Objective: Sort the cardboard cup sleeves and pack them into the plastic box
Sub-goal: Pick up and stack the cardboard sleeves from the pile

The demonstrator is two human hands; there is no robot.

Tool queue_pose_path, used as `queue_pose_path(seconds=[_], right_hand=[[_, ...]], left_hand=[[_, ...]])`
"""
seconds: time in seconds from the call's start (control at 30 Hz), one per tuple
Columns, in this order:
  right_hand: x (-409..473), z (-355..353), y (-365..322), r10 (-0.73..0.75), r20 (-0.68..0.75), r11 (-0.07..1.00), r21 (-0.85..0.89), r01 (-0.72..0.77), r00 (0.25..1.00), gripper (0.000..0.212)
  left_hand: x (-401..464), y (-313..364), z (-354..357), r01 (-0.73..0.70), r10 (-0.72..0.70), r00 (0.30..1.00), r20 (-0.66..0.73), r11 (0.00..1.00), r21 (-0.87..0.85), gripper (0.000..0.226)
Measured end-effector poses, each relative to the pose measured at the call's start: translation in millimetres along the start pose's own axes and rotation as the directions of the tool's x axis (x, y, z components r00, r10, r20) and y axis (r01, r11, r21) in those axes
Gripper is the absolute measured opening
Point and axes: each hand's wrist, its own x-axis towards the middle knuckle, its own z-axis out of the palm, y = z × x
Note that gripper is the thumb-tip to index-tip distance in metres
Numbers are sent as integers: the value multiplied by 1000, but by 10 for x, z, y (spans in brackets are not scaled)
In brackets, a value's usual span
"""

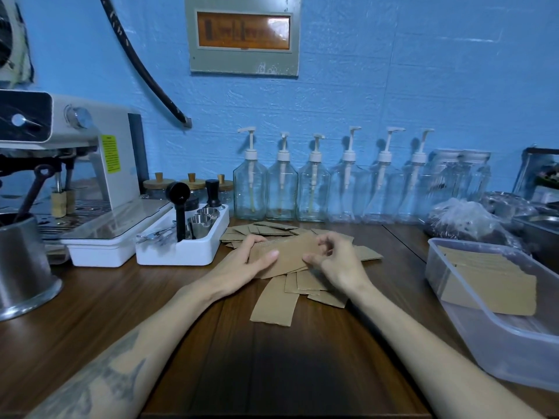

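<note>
A small stack of flat brown cardboard cup sleeves [289,252] is held between both hands above the middle of the wooden table. My left hand [245,260] grips its left end, thumb on top. My right hand [335,259] pinches its right end. Several loose sleeves [273,303] lie scattered on the table under and beyond the hands. At the right stands the clear plastic box [496,337] with a row of sleeves [490,281] packed inside, leaning toward its far end.
A white utensil tray [178,252] and an espresso machine [75,164] stand at the left, with a steel jug [22,273] near the left edge. Several glass pump bottles [314,189] line the blue wall. A plastic bag [465,219] lies behind the box.
</note>
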Motion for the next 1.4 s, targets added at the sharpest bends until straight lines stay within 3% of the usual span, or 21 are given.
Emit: queue_pose_path(seconds=[0.13,0.27,0.4,0.5,0.9,1.0,1.13,1.27,1.4], right_hand=[[-37,37,15,-147,1,908,-397,136,989,30],[-9,-2,8,-287,74,894,-339,295,955,72],[47,9,-5,-460,221,677,-539,500,860,67],[58,95,28,-400,389,618,-554,557,830,59],[100,20,57,-382,395,730,-426,535,835,57],[128,-123,110,-306,333,820,-384,424,892,59],[178,-294,244,-168,304,840,-454,297,938,68],[143,-320,281,-63,352,817,-519,251,934,85],[129,-279,233,-57,390,819,-509,267,919,86]], left_hand=[[21,-25,12,-44,44,999,-10,999,23,49],[42,-59,15,-82,83,996,-21,995,52,41],[60,-90,12,-114,115,993,-28,992,53,41],[78,-115,14,-131,133,990,-46,990,48,40],[87,-100,10,-125,128,989,-70,991,46,36],[95,-111,-4,-107,110,990,-83,993,43,37],[123,-148,-32,-69,76,988,-135,996,56,36],[131,-169,-41,-33,45,985,-164,997,74,35],[130,-171,-56,-16,32,982,-184,996,88,36]])
